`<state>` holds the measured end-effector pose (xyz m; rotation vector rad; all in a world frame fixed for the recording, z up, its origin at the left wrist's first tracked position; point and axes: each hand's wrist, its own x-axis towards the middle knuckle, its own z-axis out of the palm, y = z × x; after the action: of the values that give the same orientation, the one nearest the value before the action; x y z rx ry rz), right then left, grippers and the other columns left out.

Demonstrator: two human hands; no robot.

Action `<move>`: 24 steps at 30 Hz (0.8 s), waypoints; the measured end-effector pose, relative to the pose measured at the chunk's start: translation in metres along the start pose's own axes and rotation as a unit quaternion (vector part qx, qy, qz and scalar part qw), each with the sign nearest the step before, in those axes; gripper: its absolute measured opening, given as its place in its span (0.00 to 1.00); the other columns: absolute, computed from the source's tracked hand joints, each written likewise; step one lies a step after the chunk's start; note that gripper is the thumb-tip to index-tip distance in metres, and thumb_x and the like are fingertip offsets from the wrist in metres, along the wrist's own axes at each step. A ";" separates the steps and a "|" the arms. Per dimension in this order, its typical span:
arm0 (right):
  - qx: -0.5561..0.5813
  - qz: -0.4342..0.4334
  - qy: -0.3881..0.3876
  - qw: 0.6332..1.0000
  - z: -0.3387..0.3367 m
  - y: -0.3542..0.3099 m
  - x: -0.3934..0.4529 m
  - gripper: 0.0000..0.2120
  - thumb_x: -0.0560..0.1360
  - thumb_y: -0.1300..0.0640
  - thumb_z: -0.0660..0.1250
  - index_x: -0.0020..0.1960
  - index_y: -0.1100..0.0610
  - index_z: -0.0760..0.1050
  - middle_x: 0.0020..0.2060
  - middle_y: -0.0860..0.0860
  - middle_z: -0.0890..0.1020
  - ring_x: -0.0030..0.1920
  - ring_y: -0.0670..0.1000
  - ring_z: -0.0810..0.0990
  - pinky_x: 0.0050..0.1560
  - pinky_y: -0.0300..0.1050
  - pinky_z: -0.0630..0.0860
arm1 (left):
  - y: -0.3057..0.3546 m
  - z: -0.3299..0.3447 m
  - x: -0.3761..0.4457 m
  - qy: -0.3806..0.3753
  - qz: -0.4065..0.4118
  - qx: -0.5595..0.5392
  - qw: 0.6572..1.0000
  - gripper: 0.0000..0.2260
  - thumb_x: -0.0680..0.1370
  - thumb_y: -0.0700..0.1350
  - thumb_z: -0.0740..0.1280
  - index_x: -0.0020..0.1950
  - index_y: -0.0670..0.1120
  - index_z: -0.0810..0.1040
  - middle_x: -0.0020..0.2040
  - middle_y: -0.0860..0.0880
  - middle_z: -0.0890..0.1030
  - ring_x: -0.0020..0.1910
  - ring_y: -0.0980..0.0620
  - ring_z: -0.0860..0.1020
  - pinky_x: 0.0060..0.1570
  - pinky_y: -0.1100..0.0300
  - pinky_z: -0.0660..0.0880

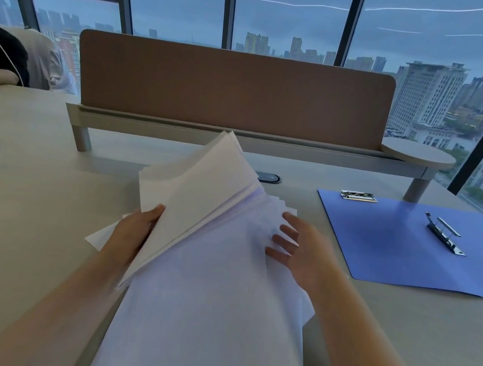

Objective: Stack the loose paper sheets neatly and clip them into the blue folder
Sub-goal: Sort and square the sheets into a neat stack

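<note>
Step in hand: gathering, judged from the layout. The loose paper sheets (202,301) are lying in an uneven, fanned pile at the near edge of the table (30,199), corners sticking out at several angles. The left hand (134,230) is gripping a thick batch of sheets (198,195) by its left edge, fingers curled round it, and tilting that batch up off the rest of the pile. The right hand (299,247) is resting flat on the fanned right side of the pile, fingers straight and spread, pinching nothing.

The blue folder (410,253) is lying open toward the table's right edge, just beside the pile and not touching it. Its long metal clip (445,234) is sitting on the inside cover; a second metal clip (358,196) is sitting at the folder's far left corner. No paper is in the folder yet.

Next move, as a judgement: the edges need squaring before clipping. Misaligned corners would probably catch under the clip.
</note>
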<state>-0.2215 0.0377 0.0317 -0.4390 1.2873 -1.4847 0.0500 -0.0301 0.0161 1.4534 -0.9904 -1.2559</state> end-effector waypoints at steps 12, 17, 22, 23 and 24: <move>-0.406 -0.068 -0.225 0.883 0.004 0.009 -0.029 0.14 0.66 0.66 0.70 0.52 0.61 0.80 0.49 0.62 0.84 0.51 0.60 0.84 0.55 0.54 0.82 | 0.000 0.002 -0.006 -0.043 0.027 -0.075 0.996 0.06 0.77 0.49 0.70 0.52 0.49 0.79 0.49 0.49 0.84 0.45 0.52 0.81 0.50 0.55 0.77; -0.315 -0.121 -0.139 0.931 0.003 0.002 -0.025 0.16 0.76 0.71 0.61 0.53 0.58 0.83 0.46 0.57 0.87 0.49 0.59 0.86 0.55 0.60 0.81 | 0.005 0.001 -0.014 -0.069 0.043 -0.078 0.994 0.12 0.75 0.48 0.72 0.54 0.44 0.84 0.50 0.46 0.86 0.47 0.46 0.84 0.46 0.56 0.77; -0.236 -0.073 -0.066 0.967 0.001 0.003 -0.016 0.18 0.78 0.68 0.56 0.52 0.59 0.83 0.47 0.62 0.86 0.42 0.59 0.84 0.49 0.58 0.83 | 0.004 0.009 -0.022 -0.088 0.074 -0.078 0.990 0.05 0.77 0.42 0.69 0.50 0.43 0.84 0.43 0.46 0.87 0.37 0.50 0.85 0.36 0.58 0.79; -0.222 -0.066 -0.061 0.971 0.000 0.002 -0.016 0.17 0.79 0.67 0.56 0.53 0.59 0.83 0.47 0.62 0.86 0.43 0.60 0.83 0.51 0.60 0.82 | 0.005 0.012 -0.024 -0.086 0.083 -0.079 0.990 0.05 0.77 0.41 0.69 0.49 0.42 0.84 0.42 0.47 0.87 0.35 0.50 0.85 0.33 0.59 0.80; -0.205 -0.062 -0.058 0.975 0.000 0.002 -0.016 0.17 0.79 0.66 0.56 0.53 0.58 0.83 0.47 0.61 0.87 0.43 0.60 0.84 0.52 0.60 0.82 | 0.006 0.013 -0.025 -0.089 0.088 -0.083 0.989 0.05 0.78 0.41 0.69 0.50 0.42 0.84 0.41 0.47 0.87 0.35 0.51 0.85 0.32 0.60 0.80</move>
<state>-0.2149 0.0517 0.0357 -0.8760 1.4965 -1.2687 0.0339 -0.0092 0.0269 1.1154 -1.0815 -1.3207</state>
